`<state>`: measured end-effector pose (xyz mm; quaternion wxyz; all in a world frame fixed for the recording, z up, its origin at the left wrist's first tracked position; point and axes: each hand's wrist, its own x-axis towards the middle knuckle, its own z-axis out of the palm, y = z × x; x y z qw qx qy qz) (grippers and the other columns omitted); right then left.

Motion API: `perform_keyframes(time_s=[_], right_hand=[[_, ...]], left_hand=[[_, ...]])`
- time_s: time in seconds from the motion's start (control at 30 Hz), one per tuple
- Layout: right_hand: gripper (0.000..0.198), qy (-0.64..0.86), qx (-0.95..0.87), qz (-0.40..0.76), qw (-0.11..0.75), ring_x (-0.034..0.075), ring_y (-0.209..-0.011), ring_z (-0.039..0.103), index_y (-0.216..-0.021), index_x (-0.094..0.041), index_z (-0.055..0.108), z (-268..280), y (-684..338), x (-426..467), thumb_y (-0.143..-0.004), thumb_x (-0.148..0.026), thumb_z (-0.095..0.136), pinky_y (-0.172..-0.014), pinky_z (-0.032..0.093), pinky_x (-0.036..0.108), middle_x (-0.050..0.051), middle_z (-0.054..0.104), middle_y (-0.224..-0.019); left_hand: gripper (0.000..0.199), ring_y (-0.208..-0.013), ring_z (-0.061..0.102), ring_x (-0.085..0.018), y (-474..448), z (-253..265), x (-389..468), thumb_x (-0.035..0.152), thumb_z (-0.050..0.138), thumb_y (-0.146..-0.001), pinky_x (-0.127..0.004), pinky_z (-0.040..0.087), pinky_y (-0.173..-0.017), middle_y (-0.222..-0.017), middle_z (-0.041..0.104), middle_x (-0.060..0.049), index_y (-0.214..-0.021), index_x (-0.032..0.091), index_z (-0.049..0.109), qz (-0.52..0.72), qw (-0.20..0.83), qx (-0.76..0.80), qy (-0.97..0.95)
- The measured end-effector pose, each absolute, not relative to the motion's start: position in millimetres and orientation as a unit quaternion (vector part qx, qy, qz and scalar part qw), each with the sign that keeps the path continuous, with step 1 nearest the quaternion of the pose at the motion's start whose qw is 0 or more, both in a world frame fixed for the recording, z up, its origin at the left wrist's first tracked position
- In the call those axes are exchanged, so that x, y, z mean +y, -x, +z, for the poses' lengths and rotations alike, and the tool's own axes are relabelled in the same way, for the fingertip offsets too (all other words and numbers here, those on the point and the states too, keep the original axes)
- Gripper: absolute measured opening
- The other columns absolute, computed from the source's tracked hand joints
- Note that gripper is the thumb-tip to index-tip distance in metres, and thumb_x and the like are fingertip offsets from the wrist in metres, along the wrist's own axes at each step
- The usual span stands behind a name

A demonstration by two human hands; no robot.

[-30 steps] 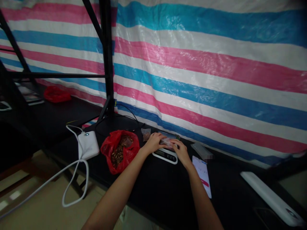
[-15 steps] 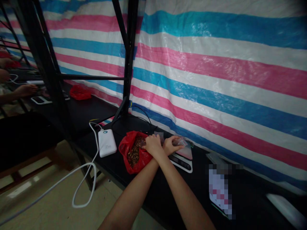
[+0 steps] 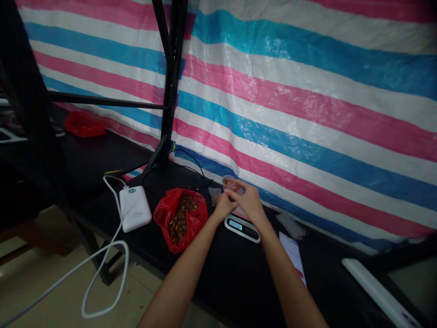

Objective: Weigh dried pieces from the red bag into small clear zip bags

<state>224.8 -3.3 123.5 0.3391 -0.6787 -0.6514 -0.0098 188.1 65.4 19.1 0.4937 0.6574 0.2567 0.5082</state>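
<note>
My left hand (image 3: 226,205) and my right hand (image 3: 248,200) meet over a small digital scale (image 3: 252,234), whose display is lit. Between their closed fingers is a small clear plastic bag (image 3: 228,181) with a rounded, open-looking mouth; its contents are hard to make out. A second small clear zip bag (image 3: 215,193) with something brownish inside lies just left of my left hand. To the left of my left forearm, an open red plastic bag (image 3: 200,217) holds a heap of brown, seed-like pieces (image 3: 182,218).
A white power bank (image 3: 135,209) with a white cable (image 3: 82,257) lies at the left. Right of the scale are a clear plastic packet (image 3: 290,225), a white printed sheet or card (image 3: 292,255) and a white device (image 3: 378,291). A black metal post (image 3: 170,91) rises behind.
My forearms have uncrossed. My right hand has moved from the red bag to the clear bag, and my left hand has shifted left. The view has turned slightly right.
</note>
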Motion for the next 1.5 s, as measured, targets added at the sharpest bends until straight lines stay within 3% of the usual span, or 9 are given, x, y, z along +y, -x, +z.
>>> perform_keyframes(time_s=[0.1,0.33,0.67,0.87,1.0,1.13,1.3,1.4,1.5], right_hand=[[0.033,0.736,-0.605,-0.098,0.287,0.02,-0.071,0.06,-0.097,-0.019,0.065,140.3,-281.1,-27.0,-0.073,-0.04,0.058,-0.066,0.041,0.029,0.005,0.067,-0.081],[0.023,0.727,-0.631,-0.268,0.015,0.025,-0.089,0.054,-0.099,-0.016,0.06,133.8,-317.0,-52.5,-0.08,-0.028,0.053,-0.075,0.033,0.035,0.011,0.065,-0.09],[0.03,0.629,-0.692,-0.336,-0.113,0.028,-0.084,0.047,-0.091,-0.009,0.059,139.9,-276.5,-43.6,-0.078,-0.001,0.034,-0.069,0.032,0.036,0.017,0.059,-0.086],[0.037,0.614,-0.72,-0.324,-0.021,0.028,-0.096,0.044,-0.102,-0.015,0.056,143.6,-268.6,-44.1,-0.082,-0.003,0.027,-0.079,0.031,0.039,0.015,0.057,-0.097],[0.027,0.69,-0.643,-0.326,0.069,0.029,-0.1,0.043,-0.103,-0.013,0.055,139.9,-284.9,-52.5,-0.085,-0.015,0.035,-0.082,0.029,0.041,0.015,0.056,-0.1],[0.034,0.8,-0.479,-0.3,0.201,0.03,-0.097,0.045,-0.104,-0.014,0.056,104.5,-314.8,-65.3,-0.083,-0.037,0.044,-0.08,0.031,0.043,0.015,0.057,-0.102],[0.041,0.858,-0.382,-0.197,0.282,0.031,-0.101,0.045,-0.105,-0.018,0.058,47.4,-335.4,-73.4,-0.08,-0.046,0.043,-0.078,0.034,0.045,0.013,0.057,-0.108],[0.041,0.857,-0.387,-0.167,0.296,0.032,-0.103,0.044,-0.105,-0.019,0.059,33.8,-339.9,-76.2,-0.079,-0.047,0.044,-0.08,0.034,0.049,0.014,0.056,-0.111],[0.042,0.86,-0.377,-0.157,0.304,0.034,-0.103,0.043,-0.103,-0.018,0.06,30.8,-346.1,-78.8,-0.077,-0.047,0.045,-0.079,0.034,0.052,0.016,0.055,-0.11]], left_hand=[[0.046,-0.09,0.06,-0.021,-185.9,18.4,66.3,0.035,0.071,-0.062,-0.033,0.045,-0.083,-0.095,0.066,-0.007,-0.1,0.014,0.06,0.508,0.49,0.225,-0.672],[0.047,-0.088,0.061,-0.018,-192.4,16.0,59.7,0.034,0.072,-0.061,-0.03,0.046,-0.082,-0.095,0.066,-0.006,-0.102,0.015,0.059,0.485,0.495,0.189,-0.696],[0.049,-0.085,0.061,-0.018,-194.4,16.0,58.1,0.032,0.074,-0.059,-0.029,0.047,-0.079,-0.093,0.066,-0.008,-0.102,0.012,0.059,0.466,0.535,0.159,-0.686],[0.047,-0.084,0.061,-0.018,-194.1,16.9,57.6,0.032,0.073,-0.06,-0.028,0.047,-0.077,-0.091,0.066,-0.007,-0.101,0.013,0.059,0.462,0.537,0.173,-0.685],[0.046,-0.089,0.061,-0.019,-195.0,20.8,57.5,0.034,0.071,-0.063,-0.031,0.045,-0.084,-0.096,0.066,-0.007,-0.103,0.014,0.059,0.478,0.513,0.173,-0.692],[0.046,-0.089,0.06,-0.02,-208.6,28.5,64.1,0.037,0.07,-0.064,-0.031,0.045,-0.082,-0.096,0.066,-0.006,-0.104,0.016,0.06,0.439,0.44,0.181,-0.762],[0.052,-0.101,0.055,-0.024,-226.9,33.9,72.6,0.038,0.074,-0.057,-0.035,0.04,-0.09,-0.106,0.062,-0.007,-0.104,0.019,0.06,0.323,0.316,0.147,-0.88],[0.054,-0.11,0.048,-0.024,-218.3,30.5,74.4,0.041,0.068,-0.065,-0.037,0.035,-0.096,-0.117,0.055,-0.009,-0.112,0.019,0.055,0.373,0.273,0.168,-0.871],[0.033,-0.106,0.05,-0.019,-195.3,25.6,75.5,0.029,0.055,-0.079,-0.035,0.037,-0.094,-0.11,0.057,-0.007,-0.109,0.018,0.053,0.485,0.245,0.214,-0.812]])
